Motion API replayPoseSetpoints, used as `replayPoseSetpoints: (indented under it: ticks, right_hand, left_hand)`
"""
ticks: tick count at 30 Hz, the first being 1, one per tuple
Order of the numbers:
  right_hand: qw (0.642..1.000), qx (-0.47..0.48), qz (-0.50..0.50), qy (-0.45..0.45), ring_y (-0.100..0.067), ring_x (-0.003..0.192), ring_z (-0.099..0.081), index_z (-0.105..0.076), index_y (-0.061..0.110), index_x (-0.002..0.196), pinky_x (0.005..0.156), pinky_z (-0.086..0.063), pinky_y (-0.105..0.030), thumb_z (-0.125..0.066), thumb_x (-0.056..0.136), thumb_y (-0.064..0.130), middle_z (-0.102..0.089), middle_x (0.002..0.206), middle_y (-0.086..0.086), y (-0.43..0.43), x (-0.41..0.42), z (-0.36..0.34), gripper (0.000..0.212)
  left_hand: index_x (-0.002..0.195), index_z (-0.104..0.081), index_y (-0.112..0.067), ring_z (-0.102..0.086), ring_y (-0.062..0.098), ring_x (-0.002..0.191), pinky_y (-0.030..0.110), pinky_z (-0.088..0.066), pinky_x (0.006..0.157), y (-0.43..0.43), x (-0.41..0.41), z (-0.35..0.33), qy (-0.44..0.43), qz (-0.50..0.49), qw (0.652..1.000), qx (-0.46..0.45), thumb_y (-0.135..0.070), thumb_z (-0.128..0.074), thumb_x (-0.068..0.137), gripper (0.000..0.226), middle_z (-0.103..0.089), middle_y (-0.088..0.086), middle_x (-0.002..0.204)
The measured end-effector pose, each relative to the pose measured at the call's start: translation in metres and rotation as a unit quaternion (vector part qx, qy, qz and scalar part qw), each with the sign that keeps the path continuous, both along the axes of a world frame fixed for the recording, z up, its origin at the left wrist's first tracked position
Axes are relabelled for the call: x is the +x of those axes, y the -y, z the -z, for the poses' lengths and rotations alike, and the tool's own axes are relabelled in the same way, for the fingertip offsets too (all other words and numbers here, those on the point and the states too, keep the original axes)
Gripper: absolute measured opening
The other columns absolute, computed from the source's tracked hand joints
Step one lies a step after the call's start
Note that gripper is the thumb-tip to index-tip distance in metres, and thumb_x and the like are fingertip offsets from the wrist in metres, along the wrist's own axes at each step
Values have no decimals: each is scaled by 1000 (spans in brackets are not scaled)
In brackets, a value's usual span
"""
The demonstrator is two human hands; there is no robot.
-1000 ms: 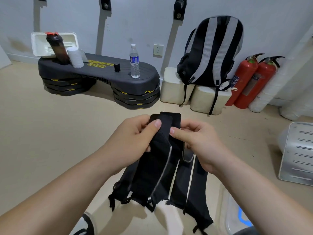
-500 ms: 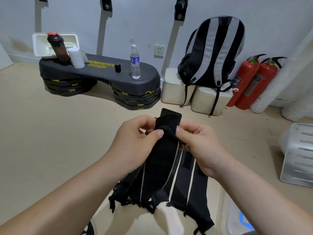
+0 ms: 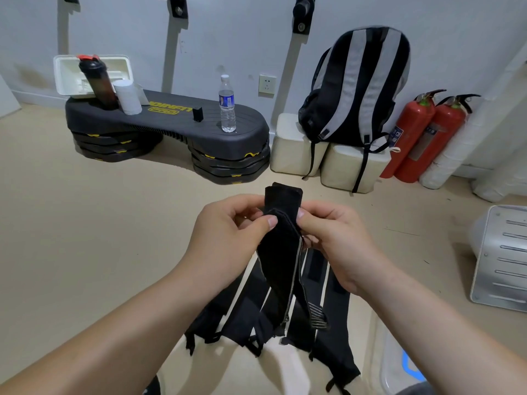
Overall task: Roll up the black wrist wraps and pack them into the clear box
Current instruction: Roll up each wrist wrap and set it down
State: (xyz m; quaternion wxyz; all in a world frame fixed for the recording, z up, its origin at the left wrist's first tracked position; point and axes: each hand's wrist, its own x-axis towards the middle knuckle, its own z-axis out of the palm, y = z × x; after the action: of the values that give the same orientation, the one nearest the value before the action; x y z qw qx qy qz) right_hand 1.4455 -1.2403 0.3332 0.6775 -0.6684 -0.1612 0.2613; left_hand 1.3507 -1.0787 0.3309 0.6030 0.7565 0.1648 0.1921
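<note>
Now wrist wraps (image 3: 281, 252) fold tighter; platform (image 3: 179, 124) reads "PRO".

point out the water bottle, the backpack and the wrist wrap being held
water bottle (image 3: 227, 99), head view, on its label
backpack (image 3: 359, 89), head view, middle of its striped front
wrist wrap (image 3: 278, 252), head view, strap just below the thumbs

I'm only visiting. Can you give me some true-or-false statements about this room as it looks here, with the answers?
1. The left hand and right hand both pinch a black wrap. True.
2. The water bottle lies on the floor. False: the bottle stands upright on the step platform.
3. Two red extinguishers stand by the wall. True.
4. The backpack hangs from a hook. False: the backpack rests on pale blocks.
</note>
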Motion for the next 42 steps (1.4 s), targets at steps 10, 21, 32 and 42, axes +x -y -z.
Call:
replayPoseSetpoints:
  ticks: [10, 21, 32, 42]
  right_hand:
    - [1000, 16, -10, -4, -14, 90, -78, -74, 11, 117, 76, -59, -22, -57, 107, 12, -81, 98, -4, -6, -14, 1, 20]
    - [997, 35, 50, -41, -24, 119, -71, -65, 15, 128, 105, -57, -38, -57, 106, 5, -76, 122, -10, -28, -29, 10, 25]
    - [985, 100, 97, -106, -26, 89, -76, -70, 11, 112, 74, -64, -35, -53, 107, 1, -79, 98, -11, -18, -17, -6, 20]
    - [972, 136, 93, -167, -27, 91, -76, -70, 9, 105, 78, -66, -42, -62, 105, 14, -75, 102, -16, -8, -5, -18, 9]
  left_hand:
    - [126, -75, -39, -74, 5, 100, 41, -59, 98, 7, -2, 4, -33, 26, 998, 49, -19, -67, 101, 33, -80, -17, 102]
    - [159, -33, -28, -46, 11, 139, 32, -39, 117, 34, -4, 11, -109, 51, 981, 155, -10, -45, 104, 59, -50, -6, 148]
    - [166, -16, -35, -40, 6, 149, 37, -36, 123, 37, -11, 8, -105, 74, 985, 115, -29, -53, 106, 71, -41, -15, 163]
    - [98, -57, -28, -58, -3, 69, 15, -40, 60, 32, -10, 4, -110, 38, 991, 67, -25, -55, 106, 8, -65, -12, 83]
